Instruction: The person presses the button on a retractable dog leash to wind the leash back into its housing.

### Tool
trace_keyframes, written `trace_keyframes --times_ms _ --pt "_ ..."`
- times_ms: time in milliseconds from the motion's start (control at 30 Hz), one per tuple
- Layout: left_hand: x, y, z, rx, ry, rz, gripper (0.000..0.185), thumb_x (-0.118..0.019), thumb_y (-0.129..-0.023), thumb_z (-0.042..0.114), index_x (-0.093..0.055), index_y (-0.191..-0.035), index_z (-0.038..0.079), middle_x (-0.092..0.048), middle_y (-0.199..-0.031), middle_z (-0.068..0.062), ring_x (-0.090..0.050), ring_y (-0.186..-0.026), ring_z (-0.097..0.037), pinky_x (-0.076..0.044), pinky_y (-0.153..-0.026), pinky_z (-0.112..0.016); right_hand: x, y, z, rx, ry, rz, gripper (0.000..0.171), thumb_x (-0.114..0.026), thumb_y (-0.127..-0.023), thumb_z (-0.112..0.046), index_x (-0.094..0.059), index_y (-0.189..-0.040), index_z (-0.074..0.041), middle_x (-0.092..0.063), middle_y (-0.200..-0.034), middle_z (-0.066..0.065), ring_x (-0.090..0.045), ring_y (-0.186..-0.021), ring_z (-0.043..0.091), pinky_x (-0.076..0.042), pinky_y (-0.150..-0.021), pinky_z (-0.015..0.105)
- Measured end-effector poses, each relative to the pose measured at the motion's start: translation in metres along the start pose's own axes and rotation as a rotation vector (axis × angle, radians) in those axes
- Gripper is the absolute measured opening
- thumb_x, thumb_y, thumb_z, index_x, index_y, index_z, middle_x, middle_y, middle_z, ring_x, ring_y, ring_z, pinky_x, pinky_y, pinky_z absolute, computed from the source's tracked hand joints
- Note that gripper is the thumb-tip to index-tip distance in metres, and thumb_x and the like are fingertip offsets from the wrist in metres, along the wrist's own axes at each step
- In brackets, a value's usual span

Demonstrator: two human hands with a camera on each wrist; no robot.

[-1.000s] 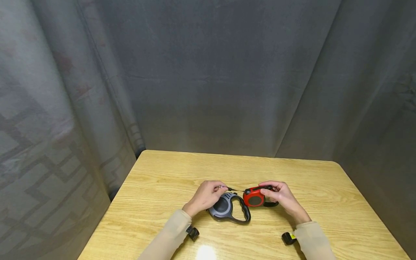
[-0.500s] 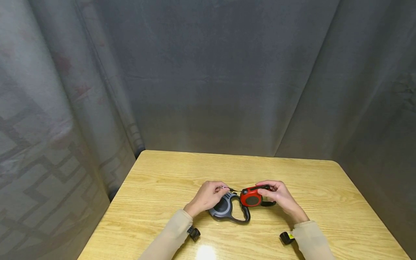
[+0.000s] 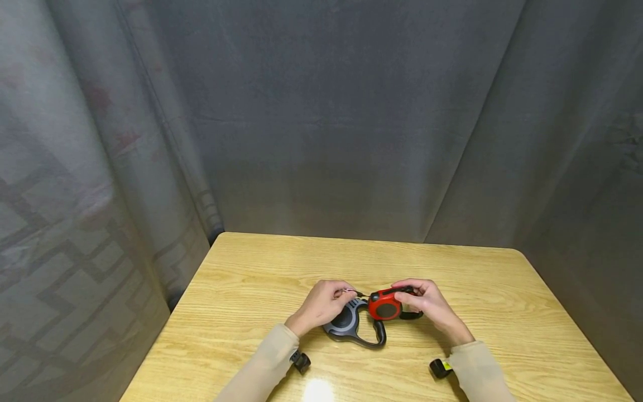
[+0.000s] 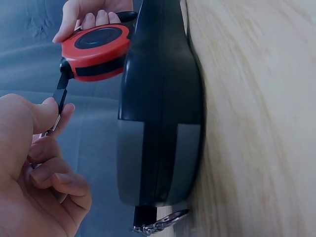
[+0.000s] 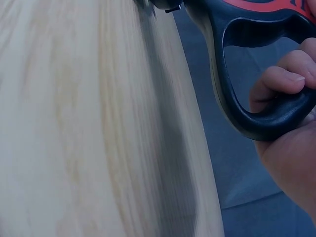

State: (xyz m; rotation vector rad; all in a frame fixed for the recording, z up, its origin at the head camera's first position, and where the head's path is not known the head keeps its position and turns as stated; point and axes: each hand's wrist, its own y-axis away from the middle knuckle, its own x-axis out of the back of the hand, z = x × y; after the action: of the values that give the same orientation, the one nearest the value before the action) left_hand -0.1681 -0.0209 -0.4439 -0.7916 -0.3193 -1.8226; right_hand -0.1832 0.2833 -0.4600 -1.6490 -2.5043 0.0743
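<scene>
My right hand (image 3: 427,301) grips the looped black handle (image 5: 232,106) of a red retractable dog leash (image 3: 385,308), held up off the table. A short black strap (image 4: 60,94) comes out of its front. Between thumb and fingers, my left hand (image 3: 321,304) pinches the metal clip (image 4: 55,121) at the strap's end. A grey-and-black retractable leash (image 3: 342,321) lies on the table under and beside my left hand. Its handle loop points right, partly behind the red casing in the head view. In the left wrist view its own metal clip (image 4: 160,224) sticks out at the bottom.
The wooden table (image 3: 261,262) has rounded far corners. Grey curtains (image 3: 321,123) hang behind it and at both sides. A black wrist camera (image 3: 301,363) is on the left wrist and another wrist camera (image 3: 440,368) is on the right.
The red leash has moved left with my right hand, toward my left hand, and now overlaps the grey leash's handle. My left hand has shifted slightly right, still pinching the clip.
</scene>
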Motion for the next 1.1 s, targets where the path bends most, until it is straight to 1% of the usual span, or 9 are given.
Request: trace_keyframes --times_ms 233,500,633,733,800,867,933,1033,1100 --pt "0.0 0.001 0.004 -0.007 -0.001 0.003 0.02 -0.068 -0.106 0.032 -0.083 -0.111 0.02 -0.036 -0.059 0.012 -0.032 -0.055 0.0 -0.03 -0.059 -0.018 -0.006 0.0 -0.005 -0.014 0.008 0.006 0.028 -0.07 -0.097 0.001 -0.067 -0.119 0.018 -0.064 -0.072 -0.012 -0.043 -0.056 0.002 -0.03 -0.047 0.036" --pt "-0.001 0.003 0.007 -0.01 0.01 0.0 0.019 -0.07 -0.104 0.035 -0.083 -0.109 0.023 -0.039 -0.059 0.013 -0.033 -0.054 -0.001 -0.03 -0.056 -0.019 -0.011 0.0 -0.012 -0.067 0.023 0.006 0.032 -0.072 -0.097 -0.003 -0.066 -0.121 0.018 -0.058 -0.068 -0.01 -0.042 -0.056 0.002 -0.034 -0.05 0.027" --pt "-0.001 0.004 0.007 -0.007 0.004 -0.005 0.02 -0.07 -0.104 0.037 -0.082 -0.111 0.023 -0.047 -0.061 0.011 -0.037 -0.055 -0.001 -0.032 -0.056 -0.019 -0.012 0.001 -0.011 -0.081 0.014 0.007 0.032 -0.072 -0.098 -0.002 -0.066 -0.121 0.018 -0.058 -0.068 -0.01 -0.041 -0.055 0.002 -0.034 -0.05 0.024" --pt "-0.001 0.005 0.008 -0.006 0.003 -0.008 0.02 -0.071 -0.103 0.038 -0.082 -0.111 0.024 -0.066 -0.075 0.011 -0.048 -0.062 0.002 -0.041 -0.062 -0.019 -0.013 0.001 -0.013 -0.081 -0.008 0.011 0.024 -0.071 -0.098 -0.003 -0.072 -0.118 0.01 -0.059 -0.068 -0.011 -0.04 -0.055 0.002 -0.033 -0.05 0.024" --pt "-0.001 0.005 0.009 -0.004 0.008 -0.013 0.021 -0.072 -0.102 0.04 -0.082 -0.113 0.024 -0.073 -0.087 0.011 -0.054 -0.069 0.002 -0.045 -0.066 -0.019 -0.014 0.001 -0.014 -0.073 -0.034 0.016 0.019 -0.071 -0.099 -0.003 -0.076 -0.116 0.002 -0.061 -0.071 -0.011 -0.039 -0.055 0.003 -0.029 -0.05 0.026" --pt "0.0 0.006 0.01 0.0 0.023 -0.02 0.024 -0.072 -0.102 0.042 -0.081 -0.116 0.024 -0.075 -0.094 0.011 -0.058 -0.074 0.002 -0.048 -0.069 -0.02 -0.015 0.001 -0.017 -0.065 -0.059 0.019 0.018 -0.07 -0.099 -0.002 -0.078 -0.115 -0.003 -0.063 -0.073 -0.011 -0.039 -0.056 0.004 -0.027 -0.05 0.03" --pt "0.001 0.006 0.011 0.004 0.046 -0.03 0.026 -0.071 -0.102 0.043 -0.08 -0.119 0.024 -0.073 -0.092 0.011 -0.059 -0.075 0.0 -0.049 -0.069 -0.021 -0.016 0.001 -0.02 -0.066 -0.074 0.025 0.018 -0.069 -0.1 -0.002 -0.078 -0.115 -0.004 -0.063 -0.073 -0.011 -0.039 -0.056 0.005 -0.025 -0.05 0.033" --pt "0.002 0.005 0.013 -0.001 0.097 -0.039 0.03 -0.072 -0.102 0.041 -0.077 -0.124 0.021 -0.071 -0.093 0.009 -0.062 -0.079 -0.001 -0.05 -0.071 -0.022 -0.018 0.0 -0.025 -0.094 -0.072 0.05 0.019 -0.069 -0.1 -0.004 -0.076 -0.118 -0.001 -0.061 -0.071 -0.009 -0.04 -0.056 0.005 -0.028 -0.051 0.031" --pt "0.003 0.005 0.014 0.005 0.121 -0.038 0.034 -0.071 -0.102 0.041 -0.075 -0.127 0.018 -0.073 -0.1 0.006 -0.065 -0.086 -0.001 -0.052 -0.074 -0.023 -0.02 -0.002 -0.028 -0.126 -0.069 0.072 0.022 -0.07 -0.101 -0.007 -0.075 -0.12 0.001 -0.06 -0.07 -0.009 -0.041 -0.055 0.004 -0.031 -0.052 0.027"
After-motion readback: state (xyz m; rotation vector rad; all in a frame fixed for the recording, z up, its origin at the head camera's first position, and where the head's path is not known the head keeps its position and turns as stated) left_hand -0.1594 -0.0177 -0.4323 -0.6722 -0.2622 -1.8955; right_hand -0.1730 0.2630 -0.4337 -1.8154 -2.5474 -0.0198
